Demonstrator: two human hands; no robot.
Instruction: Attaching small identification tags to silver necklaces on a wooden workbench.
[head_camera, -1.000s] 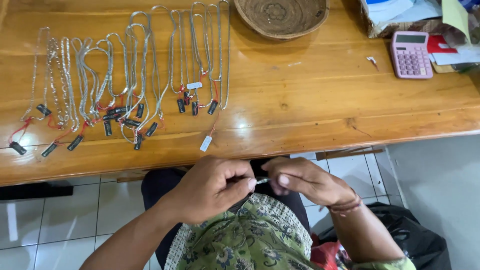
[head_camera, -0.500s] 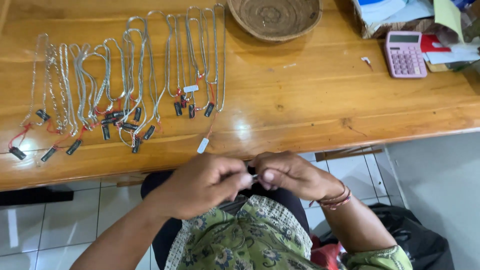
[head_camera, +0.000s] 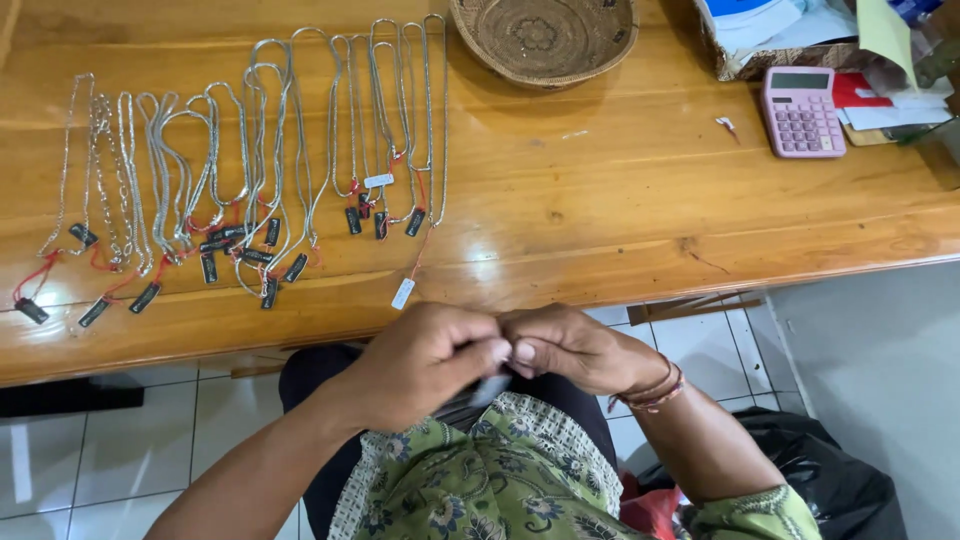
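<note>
Below, white tag, table edge, pink calculator

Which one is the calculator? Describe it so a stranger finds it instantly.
Start at the glossy wooden table and go to its far right corner beside the stacked papers. There lies the small pink plastic calculator, the only pink, buttoned thing; the round woven basket sits further left.
</note>
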